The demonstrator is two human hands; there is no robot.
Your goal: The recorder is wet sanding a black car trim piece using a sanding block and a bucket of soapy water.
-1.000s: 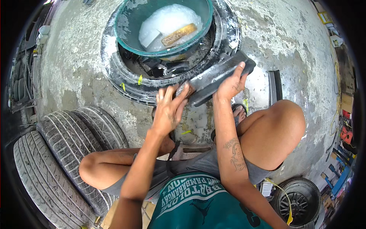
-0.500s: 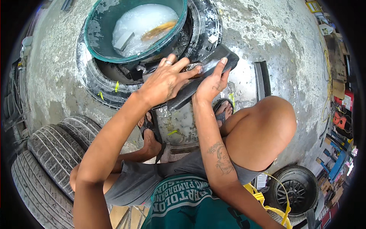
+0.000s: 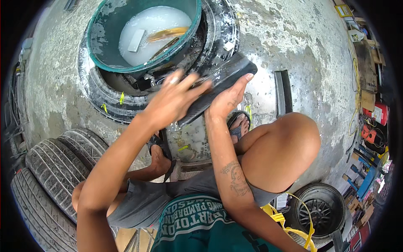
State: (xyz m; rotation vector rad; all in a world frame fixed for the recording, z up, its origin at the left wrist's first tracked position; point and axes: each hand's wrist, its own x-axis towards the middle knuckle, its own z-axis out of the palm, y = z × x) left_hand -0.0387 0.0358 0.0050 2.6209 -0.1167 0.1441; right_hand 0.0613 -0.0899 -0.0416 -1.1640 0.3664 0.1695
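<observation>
My right hand (image 3: 228,97) holds a long black panel (image 3: 224,80) with a carbon-like weave from its near side, thumb along the edge. The panel is wet and slants from lower left up to the right. Over its left part lies my left hand (image 3: 174,98), its fingers blurred by motion, so I cannot tell whether they hold anything. Just beyond stands a green tub (image 3: 145,69) of cloudy, soapy water. A grey rectangular block (image 3: 136,40) and a yellowish-brown piece (image 3: 168,33) lie in it.
The tub rests on a tyre (image 3: 94,94) lying flat. A dark angled strip (image 3: 283,92) lies on the wet concrete floor to the right. Several tyres (image 3: 56,164) stand at left; a wheel (image 3: 321,208) is at lower right. A small white piece (image 3: 228,45) sits on the flat tyre.
My left hand has slid toward the lower left along the panel and is now blurred. The right hand keeps its hold. The whole view has shifted slightly.
</observation>
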